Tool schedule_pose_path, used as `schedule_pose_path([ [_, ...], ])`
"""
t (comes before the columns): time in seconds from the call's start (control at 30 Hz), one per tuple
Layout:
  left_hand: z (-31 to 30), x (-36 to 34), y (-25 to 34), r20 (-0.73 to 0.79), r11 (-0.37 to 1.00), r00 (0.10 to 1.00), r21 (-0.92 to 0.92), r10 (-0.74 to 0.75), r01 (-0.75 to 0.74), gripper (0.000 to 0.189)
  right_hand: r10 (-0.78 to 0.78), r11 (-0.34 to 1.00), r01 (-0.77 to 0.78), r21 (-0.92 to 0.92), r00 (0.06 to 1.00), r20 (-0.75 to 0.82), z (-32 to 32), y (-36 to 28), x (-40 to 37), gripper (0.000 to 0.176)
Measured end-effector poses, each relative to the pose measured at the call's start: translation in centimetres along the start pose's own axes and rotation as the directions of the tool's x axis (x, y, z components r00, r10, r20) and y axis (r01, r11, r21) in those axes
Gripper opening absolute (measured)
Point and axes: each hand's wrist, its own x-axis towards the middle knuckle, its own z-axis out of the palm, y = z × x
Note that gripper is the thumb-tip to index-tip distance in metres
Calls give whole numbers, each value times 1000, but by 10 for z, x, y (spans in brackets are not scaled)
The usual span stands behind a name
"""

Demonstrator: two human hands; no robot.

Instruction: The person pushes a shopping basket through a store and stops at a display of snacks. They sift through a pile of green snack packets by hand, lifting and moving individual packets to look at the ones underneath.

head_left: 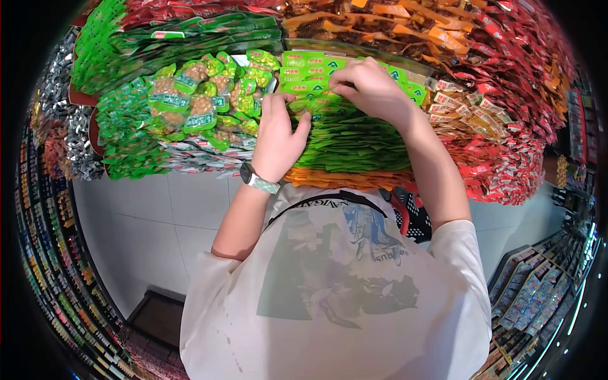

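above tiled floor (152, 206), left hand (278, 136) spreads its thumb; right hand (370, 88) curls over green packets (354, 139), grip unclear.

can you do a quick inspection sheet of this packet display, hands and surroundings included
surface: largely hidden under densely packed packets
job's things: green packets, some lying flat toward the back, others tightly stacked in front
clutter: packs with brown contents to the left, red packets to the right, orange packets behind
hands: left hand at the green packets, wristwatch on that wrist; right hand over them, fingers curled; grip unclear
cables: nothing seen
surroundings: gray tiled floor, stocked shelves on the left
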Motion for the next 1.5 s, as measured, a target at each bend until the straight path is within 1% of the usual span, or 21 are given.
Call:
schedule_pose_path([
  [0.07, -1, 0, 2, 7, 1000, 1000, -11, -12, 12, 41, 38, 997, -32, 68, 995, -94, 4, 2, 1, 15],
  [0.1, -1, 0, 2, 7, 1000, 1000, -17, -20, 20, 40, 33, 998, -20, 67, 980, -196, 1, 1, 1, 14],
  [0.17, -1, 0, 0, -2, 1000, 1000, -16, -7, 6, 40, 21, 998, 4, 64, 921, -389, -8, -2, 1, 14],
  [0.27, -1, -1, -1, 7, 1000, 1000, -17, -9, 9, 40, -136, 991, 123, -60, 825, -548, -16, 2, 2, 16],
  [0.4, -3, 0, -1, 26, 1000, 1000, 3, -4, 4, 39, -180, 983, 164, -81, 786, -592, -13, -8, 1, 13],
  [0.5, -2, -1, -3, 24, 1000, 1000, 6, 6, -6, 38, -192, 977, 209, -39, 787, -587, -11, -10, 1, 15],
  [0.6, 1, -2, -6, -17, 999, 999, 12, 34, -34, 34, -147, 982, 182, 48, 900, -410, 6, -6, -1, 12],
  [0.63, 1, -2, -7, -13, 999, 999, -1, 34, -34, 30, -158, 984, 175, 20, 930, -333, 14, -1, 1, 15],
  [0.67, 0, -1, -7, -9, 999, 999, -13, 32, -33, 27, -129, 990, 142, 23, 949, -288, 20, 3, 1, 15],
  [0.73, -1, -1, -8, -18, 999, 999, -3, 50, -51, 21, -69, 997, 76, 31, 979, -193, 26, 4, 1, 16],
  [0.77, -1, 1, -8, -32, 997, 997, 18, 71, -71, 19, -58, 997, 66, 46, 984, -168, 26, 5, 2, 16],
  [0.87, 1, 3, -5, -64, 990, 990, 73, 122, -117, 15, -55, 998, 55, 2, 997, -59, 25, 5, 6, 17],
  [0.97, 5, 6, -12, -66, 982, 986, 126, 153, -144, 14, 43, 996, -41, 80, 999, -22, 18, 0, 7, 15],
  [1.0, 4, 8, -14, -66, 979, 985, 143, 158, -148, 15, 4, 995, 9, 99, 992, -127, 18, 0, 5, 14],
  [1.07, 0, 8, -15, -38, 982, 991, 149, 125, -118, 16, -72, 986, 116, 120, 942, -327, 18, 0, -3, 13],
  [1.17, -2, 7, -17, 0, 984, 996, 153, 94, -93, 14, 6, 990, 16, 142, 988, -155, -4, -2, -19, 13],
  [1.27, -5, 10, -18, 24, 990, 997, 122, 72, -74, 11, -127, 991, 133, 22, 975, -181, 1, 5, -26, 14],
  [1.37, -7, 9, -14, 4, 996, 998, 59, 71, -71, 13, -180, 983, 171, -73, 973, -144, 5, -6, -22, 14],
  [1.47, -6, 6, -11, -19, 998, 997, 8, 69, -69, 16, -111, 993, 104, -53, 982, -153, 16, -11, -18, 12],
  [1.5, -5, 5, -11, -27, 998, 998, -7, 63, -63, 16, -132, 990, 121, -71, 973, -187, 19, -10, -19, 12],
])
